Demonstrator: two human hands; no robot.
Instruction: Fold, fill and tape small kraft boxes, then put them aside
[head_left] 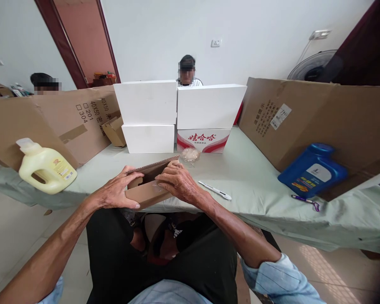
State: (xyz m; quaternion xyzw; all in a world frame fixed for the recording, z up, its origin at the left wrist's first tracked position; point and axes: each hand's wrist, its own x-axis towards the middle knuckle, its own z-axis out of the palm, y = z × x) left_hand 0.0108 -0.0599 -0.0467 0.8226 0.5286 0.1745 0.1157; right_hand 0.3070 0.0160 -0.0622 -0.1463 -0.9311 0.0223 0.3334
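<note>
A small brown cardboard box [150,195] rests at the table's near edge, its top open and a flap standing up at the far side. My left hand [118,190] grips its left end, thumb along the near wall and fingers over the far side. Bent over the right end is my right hand [180,180], its fingers closed on the box's edge. Clear tape seems to lie on the near wall by the right fingers. Just beyond the box sits a roll of clear tape [190,155]. A white utility knife [215,191] lies to the right of my right hand.
White boxes [148,103] are stacked at the back. Large cartons flank the table, left [50,122] and right [304,131]. A yellow detergent jug [47,166] stands left; a blue bottle [313,171] and purple pen [305,200] are right. Two people sit beyond.
</note>
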